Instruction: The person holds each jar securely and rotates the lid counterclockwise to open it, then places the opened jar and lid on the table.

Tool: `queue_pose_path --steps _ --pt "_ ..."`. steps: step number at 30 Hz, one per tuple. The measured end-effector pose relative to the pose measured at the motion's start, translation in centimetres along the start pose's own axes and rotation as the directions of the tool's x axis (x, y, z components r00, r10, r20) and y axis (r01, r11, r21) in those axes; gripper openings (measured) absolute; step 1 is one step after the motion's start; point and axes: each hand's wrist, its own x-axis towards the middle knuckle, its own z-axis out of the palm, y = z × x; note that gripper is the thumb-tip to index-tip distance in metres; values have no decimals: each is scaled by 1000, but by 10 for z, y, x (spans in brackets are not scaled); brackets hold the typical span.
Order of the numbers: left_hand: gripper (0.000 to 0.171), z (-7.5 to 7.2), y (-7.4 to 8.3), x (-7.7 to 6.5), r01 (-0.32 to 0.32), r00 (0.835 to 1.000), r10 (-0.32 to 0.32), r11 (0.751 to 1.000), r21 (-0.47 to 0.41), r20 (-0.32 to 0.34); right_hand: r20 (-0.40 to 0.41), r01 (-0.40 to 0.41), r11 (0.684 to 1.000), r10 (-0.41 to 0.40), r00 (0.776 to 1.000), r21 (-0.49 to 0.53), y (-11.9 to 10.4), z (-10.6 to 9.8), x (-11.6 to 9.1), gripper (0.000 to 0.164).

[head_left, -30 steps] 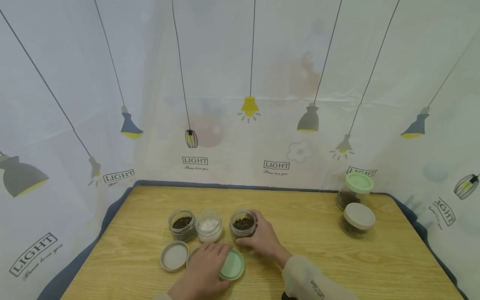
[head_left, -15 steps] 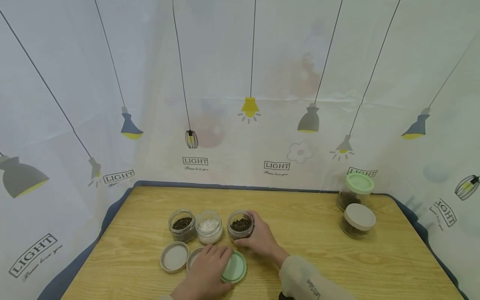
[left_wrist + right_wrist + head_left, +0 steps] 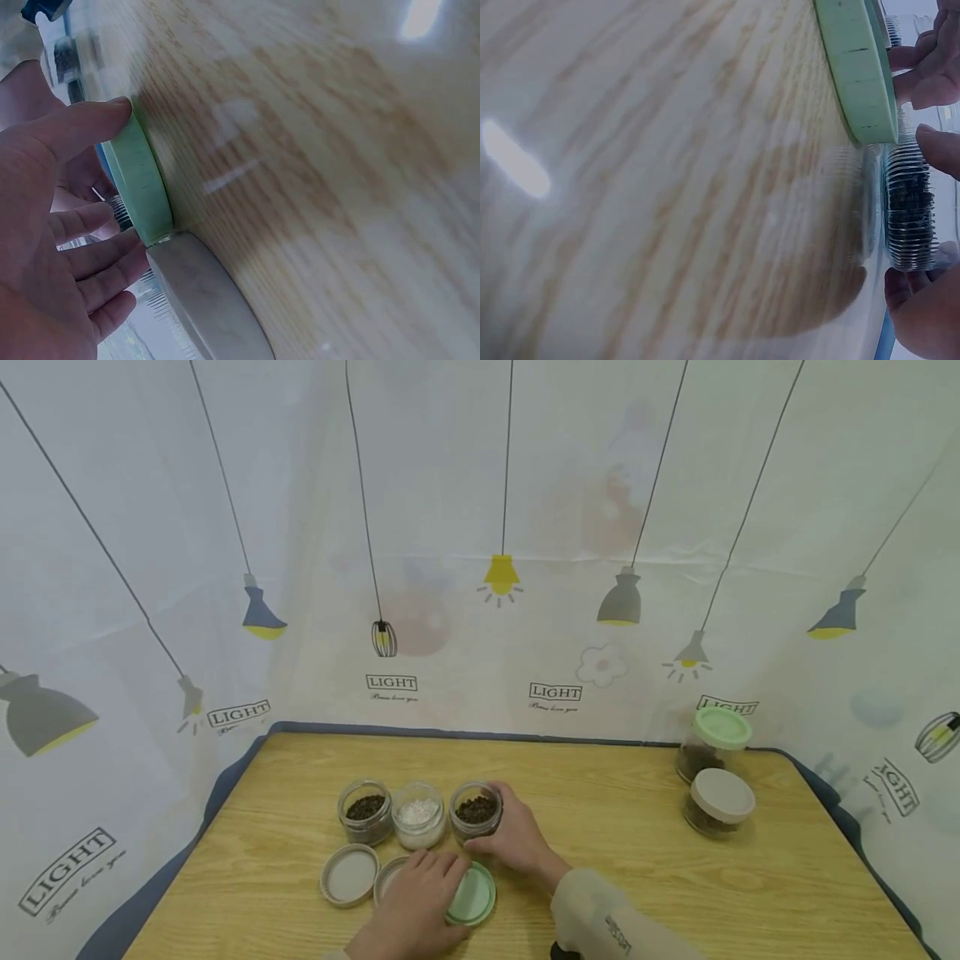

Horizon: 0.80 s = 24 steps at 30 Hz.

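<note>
My right hand point(image 3: 521, 839) grips an open glass jar of dark brown granules point(image 3: 476, 811), thumb in front and fingers round its far right side. This jar stands close to the right of a glass jar of white grains point(image 3: 418, 814). Left of that is another jar of dark granules point(image 3: 365, 810). Nearer to me, my left hand point(image 3: 420, 889) pinches a green lid point(image 3: 474, 897); in the left wrist view the thumb lies on the rim of the green lid point(image 3: 142, 180), with fingers spread at the other side. A beige lid point(image 3: 214, 300) touches it, partly hidden by this hand in the head view.
Another beige lid point(image 3: 349, 876) lies at the left of the row. At the back right stand two closed jars, one with a green lid point(image 3: 722, 727), the other with a beige lid point(image 3: 722, 795). A printed curtain point(image 3: 450, 710) borders the wooden table point(image 3: 615, 793).
My right hand has slid the jar of dark granules left, closer to the white-grain jar. The green lid has shifted slightly right with my left hand.
</note>
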Motion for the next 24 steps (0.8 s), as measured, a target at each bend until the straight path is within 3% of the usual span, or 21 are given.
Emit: queue_pose_path --steps 24 --pt "78 -1 0 1 2 1000 -1 1000 -31 23 123 -48 999 47 991 4 -8 -4 -2 100"
